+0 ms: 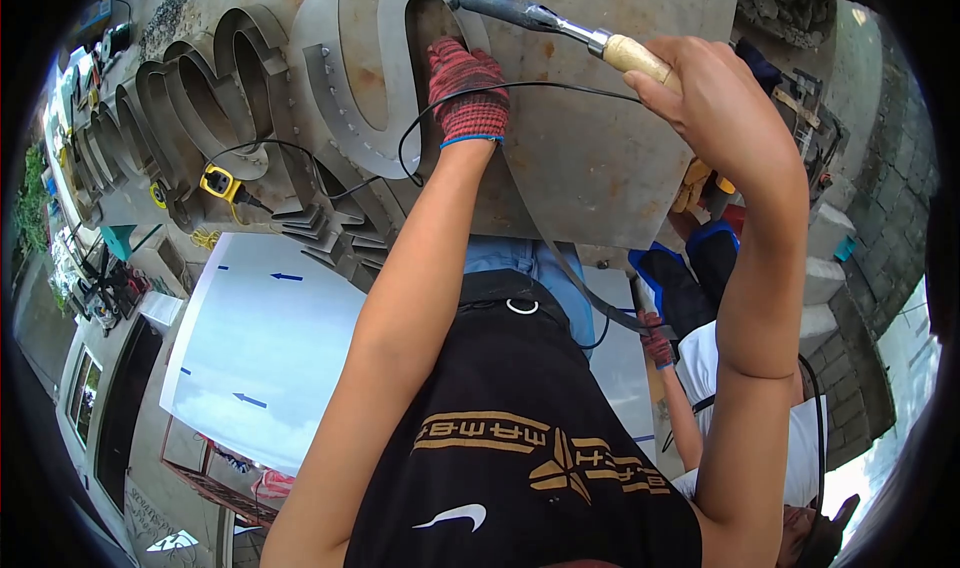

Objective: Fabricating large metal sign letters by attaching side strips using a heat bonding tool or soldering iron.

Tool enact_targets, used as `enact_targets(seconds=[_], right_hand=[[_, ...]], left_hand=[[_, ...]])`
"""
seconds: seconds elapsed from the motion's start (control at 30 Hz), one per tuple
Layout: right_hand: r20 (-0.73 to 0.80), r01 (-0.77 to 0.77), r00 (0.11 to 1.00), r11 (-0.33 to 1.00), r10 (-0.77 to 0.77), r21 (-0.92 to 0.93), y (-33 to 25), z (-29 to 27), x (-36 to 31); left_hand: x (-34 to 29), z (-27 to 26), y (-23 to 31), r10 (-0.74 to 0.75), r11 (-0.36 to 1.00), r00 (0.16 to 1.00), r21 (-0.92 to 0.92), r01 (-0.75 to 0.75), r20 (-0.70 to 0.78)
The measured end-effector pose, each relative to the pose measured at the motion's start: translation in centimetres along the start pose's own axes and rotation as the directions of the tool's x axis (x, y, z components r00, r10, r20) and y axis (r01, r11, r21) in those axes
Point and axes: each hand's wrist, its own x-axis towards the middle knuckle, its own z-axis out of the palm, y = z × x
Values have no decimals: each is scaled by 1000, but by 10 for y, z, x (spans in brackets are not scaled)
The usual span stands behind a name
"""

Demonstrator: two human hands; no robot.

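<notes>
My right hand (715,93) is bare and wrapped round the wooden handle of a soldering iron (510,11). The iron's dark tip meets the upper bend of a flat, curved grey metal letter (400,58) on the worktable. My left hand (466,93), in a red and black knitted glove, is closed inside that bend, fingers curled at a thin metal strip (530,203); the exact grip is partly hidden. From there the strip runs off the table's near edge toward a co-worker's gloved hand (656,340). A black cable (540,85) crosses over my left glove.
Several tall metal letter shapes (215,93) stand along the left of the metal worktable (610,178). A yellow power socket (220,183) lies among them. White sheeting (270,318) with blue arrows is below left. The co-worker sits close on my right.
</notes>
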Motion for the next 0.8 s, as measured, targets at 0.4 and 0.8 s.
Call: enact_targets(seconds=[0.4, 0.8], right_hand=[[90, -130, 989, 972, 114, 193, 5, 10, -15], [100, -122, 989, 978, 106, 168, 8, 3, -8]], left_hand=[[2, 4, -4, 5, 1000, 1000, 20, -5, -22], [0, 3, -3, -27, 1000, 999, 3, 27, -17]])
